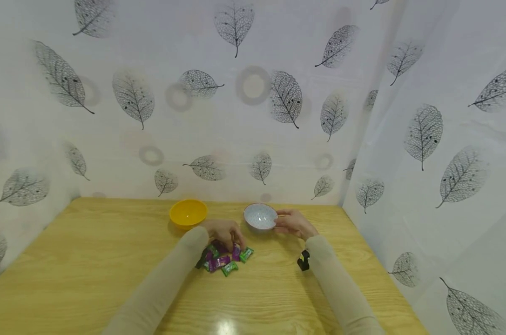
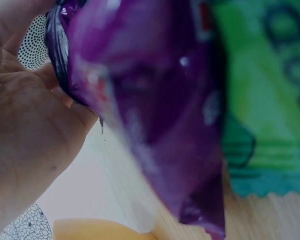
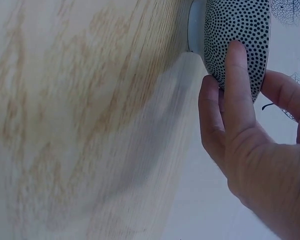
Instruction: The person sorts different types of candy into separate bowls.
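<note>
My left hand (image 1: pixel 223 231) reaches down over a small pile of wrapped candies, fingers pointing at a purple candy (image 1: pixel 236 252). In the left wrist view, a purple wrapper (image 2: pixel 155 95) and a green candy (image 2: pixel 270 100) fill much of the picture close up. The wrappers hide the fingertips, so I cannot tell whether they pinch a candy. My right hand (image 1: pixel 293 223) holds the right side of a light bowl (image 1: pixel 260 217), black-dotted outside. One finger (image 3: pixel 237 85) lies along the outer wall of the dotted bowl (image 3: pixel 237 25), with the thumb at its rim.
A yellow bowl (image 1: pixel 188 213) stands at the back of the wooden table (image 1: pixel 110 260), left of the light bowl. Another green candy (image 1: pixel 229 268) lies at the front of the pile. A leaf-patterned curtain (image 1: pixel 253 125) hangs behind the table and along its right side.
</note>
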